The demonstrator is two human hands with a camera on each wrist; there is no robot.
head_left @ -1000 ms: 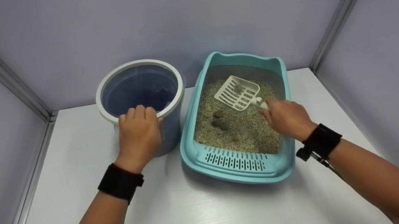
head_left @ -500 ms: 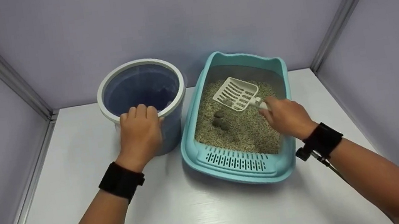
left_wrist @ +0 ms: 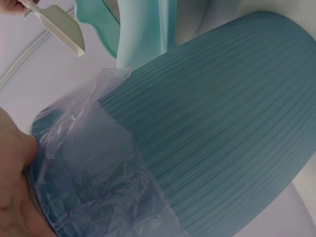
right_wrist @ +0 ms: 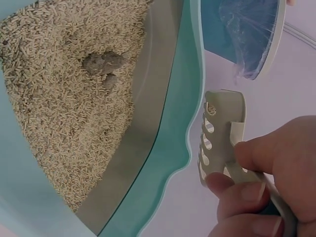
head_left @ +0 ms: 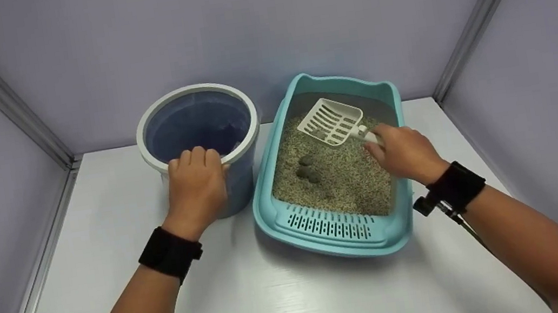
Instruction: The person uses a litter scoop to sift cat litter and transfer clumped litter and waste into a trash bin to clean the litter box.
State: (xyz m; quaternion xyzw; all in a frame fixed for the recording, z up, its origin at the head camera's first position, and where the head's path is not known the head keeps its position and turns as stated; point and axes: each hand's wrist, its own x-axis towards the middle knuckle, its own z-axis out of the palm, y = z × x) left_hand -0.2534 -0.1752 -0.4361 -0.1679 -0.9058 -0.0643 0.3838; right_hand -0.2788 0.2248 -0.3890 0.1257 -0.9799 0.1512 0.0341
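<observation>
My left hand grips the near rim of a blue trash bin with a white rim. In the left wrist view a clear plastic liner hangs over the bin's ribbed outside. My right hand holds the handle of a white slotted litter scoop over the far part of a turquoise litter box. A small grey clump lies in the scoop at its left edge. Several dark clumps sit on the pellet litter below.
The bin stands left of the litter box, close beside it, both on a white table. Pale panels rise behind and on both sides. A slotted step forms the box's near end.
The clump has slid from the scoop's middle to its left edge. The scoop has lifted slightly, and my right hand has shifted a little up and right. My left hand stays put.
</observation>
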